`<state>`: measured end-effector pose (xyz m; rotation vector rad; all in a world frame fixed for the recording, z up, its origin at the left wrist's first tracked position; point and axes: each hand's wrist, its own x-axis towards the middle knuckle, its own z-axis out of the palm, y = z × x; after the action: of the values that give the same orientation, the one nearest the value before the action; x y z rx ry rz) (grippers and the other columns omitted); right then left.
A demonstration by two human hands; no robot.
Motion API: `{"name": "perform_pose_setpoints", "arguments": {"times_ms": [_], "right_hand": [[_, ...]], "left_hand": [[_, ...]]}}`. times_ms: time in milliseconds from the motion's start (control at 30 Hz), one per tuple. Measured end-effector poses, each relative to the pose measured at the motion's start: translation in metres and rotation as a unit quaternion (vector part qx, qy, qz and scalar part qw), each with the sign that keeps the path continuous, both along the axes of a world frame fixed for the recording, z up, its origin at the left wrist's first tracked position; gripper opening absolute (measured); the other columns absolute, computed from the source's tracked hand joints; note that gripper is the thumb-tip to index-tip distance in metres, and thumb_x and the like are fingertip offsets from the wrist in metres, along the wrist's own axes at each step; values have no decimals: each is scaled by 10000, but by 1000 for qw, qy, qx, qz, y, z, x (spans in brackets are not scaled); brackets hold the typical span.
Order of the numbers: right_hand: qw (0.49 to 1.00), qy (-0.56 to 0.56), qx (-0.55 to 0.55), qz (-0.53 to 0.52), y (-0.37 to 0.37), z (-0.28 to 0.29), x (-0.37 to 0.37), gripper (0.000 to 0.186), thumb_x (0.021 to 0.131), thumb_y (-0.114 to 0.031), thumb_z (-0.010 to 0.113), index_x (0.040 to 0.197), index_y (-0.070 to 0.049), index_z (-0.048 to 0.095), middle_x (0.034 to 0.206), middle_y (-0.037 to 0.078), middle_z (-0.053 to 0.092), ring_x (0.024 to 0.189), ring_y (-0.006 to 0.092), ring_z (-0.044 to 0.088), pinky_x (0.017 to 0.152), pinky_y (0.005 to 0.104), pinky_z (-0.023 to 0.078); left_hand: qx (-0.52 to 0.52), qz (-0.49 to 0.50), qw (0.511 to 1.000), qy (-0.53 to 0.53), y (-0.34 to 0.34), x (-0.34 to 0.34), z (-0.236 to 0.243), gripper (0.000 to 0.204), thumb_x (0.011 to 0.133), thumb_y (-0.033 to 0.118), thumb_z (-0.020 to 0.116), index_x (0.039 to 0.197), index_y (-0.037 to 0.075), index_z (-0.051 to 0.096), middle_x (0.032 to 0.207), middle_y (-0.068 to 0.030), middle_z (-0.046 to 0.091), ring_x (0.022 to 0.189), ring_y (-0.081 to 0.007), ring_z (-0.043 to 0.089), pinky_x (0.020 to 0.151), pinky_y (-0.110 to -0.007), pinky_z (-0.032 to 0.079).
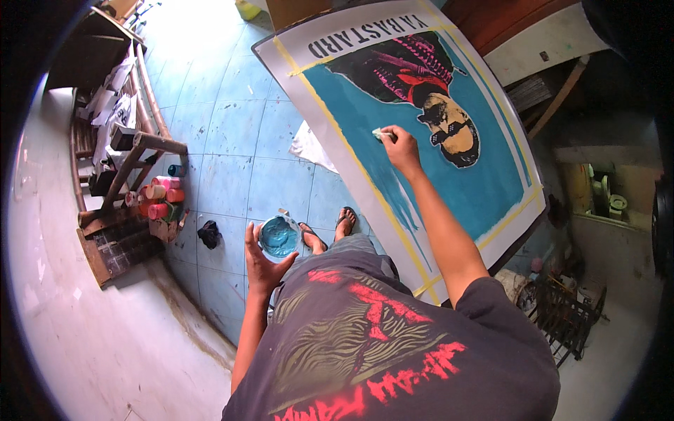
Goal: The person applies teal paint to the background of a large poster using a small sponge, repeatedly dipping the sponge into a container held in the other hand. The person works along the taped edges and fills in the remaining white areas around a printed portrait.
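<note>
My left hand holds a clear cup of teal paint; something small juts above its rim. My right hand pinches a small pale pad at the teal-painted area of a tilted poster. The poster shows an upside-down portrait with sunglasses, beard and red scarf, plus stencilled lettering along the top. Yellow tape borders it, and streaky white patches show through the teal near its left edge.
At left, a bamboo rack stands by paint containers and a pale wall. A black crumpled bundle and white cloth lie on blue tiles around my sandalled feet. A dark metal rack is at lower right.
</note>
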<state>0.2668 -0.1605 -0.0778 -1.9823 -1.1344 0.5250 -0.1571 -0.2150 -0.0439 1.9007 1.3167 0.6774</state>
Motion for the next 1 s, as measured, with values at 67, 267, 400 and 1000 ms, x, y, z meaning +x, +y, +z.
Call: {"name": "perform_pose_setpoints", "arguments": {"times_ms": [67,267,400,1000], "right_hand": [[996,-60,5,60,16,-15,8,141,898,-128,626,967,-24,692,921,187,710,844,356,688,753,441,540],[974,-150,-5,172,41,-47,16,154,889,-125,635,1004,-27,662,990,180,695,956,380,655,828,478,524],[971,-163,-5,173,47,-63,17,168,888,-124,646,1014,-18,677,1008,178,700,957,377,661,838,462,528],[964,-172,15,204,-3,-60,18,158,863,-77,649,1015,-39,674,1014,153,690,975,371,654,850,461,528]], "left_hand": [[-10,28,999,14,-7,-4,2,1255,586,189,958,1545,80,156,1365,-258,507,1238,-397,535,1049,-476,434],[-29,61,998,12,-20,-9,0,1241,605,234,956,1542,64,161,1383,-280,492,1277,-396,518,1062,-465,428],[-42,89,995,21,-29,-8,3,1239,608,244,956,1541,62,162,1385,-288,489,1278,-402,519,1068,-464,422],[-41,108,993,15,-18,7,5,1217,609,253,958,1532,42,193,1384,-278,491,1287,-385,514,1071,-454,425]]}}
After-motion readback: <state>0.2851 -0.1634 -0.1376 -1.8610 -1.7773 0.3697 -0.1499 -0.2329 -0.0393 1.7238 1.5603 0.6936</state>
